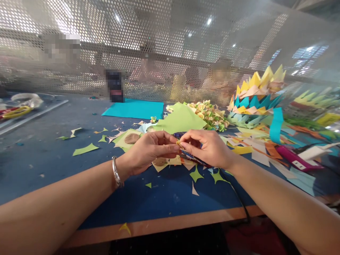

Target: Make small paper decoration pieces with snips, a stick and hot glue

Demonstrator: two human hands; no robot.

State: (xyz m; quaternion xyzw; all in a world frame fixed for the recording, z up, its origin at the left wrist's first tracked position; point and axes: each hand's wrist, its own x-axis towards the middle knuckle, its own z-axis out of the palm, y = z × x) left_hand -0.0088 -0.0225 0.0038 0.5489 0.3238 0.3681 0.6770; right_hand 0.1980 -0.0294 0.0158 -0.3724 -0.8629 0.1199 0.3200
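Desk edge: nearest, below both hands, a smooth brown strip borders the blue-topped desk (127,209); a thin black cable (243,205) droops over it below the right hand, where the forearm could snag it.
Left hand: (159,147) thumb and fingers are closed on a small yellow piece (178,143), between the hands.
Right hand: (207,145) thumb and fingertips pinch at the same piece; a slim blue patterned object (190,156) sits beneath, its grip unclear.
Pinch risk: so small a piece could slip or crease if the fingertips press unevenly.
Scraps: crisp, concave-sided light-green paper offcuts (196,174) lie below the right hand; a dragging wrist could scatter them.
Brown disc: (132,138) round and grained, just left of the left hand.
Green sheet: (180,118) flat, matte, beyond both hands.
Heap: small curled cream-and-green paper pieces (209,113), beyond the right hand.
Crowns: stacked spiky multicoloured paper bands (252,99), farther right; a knock could topple them.
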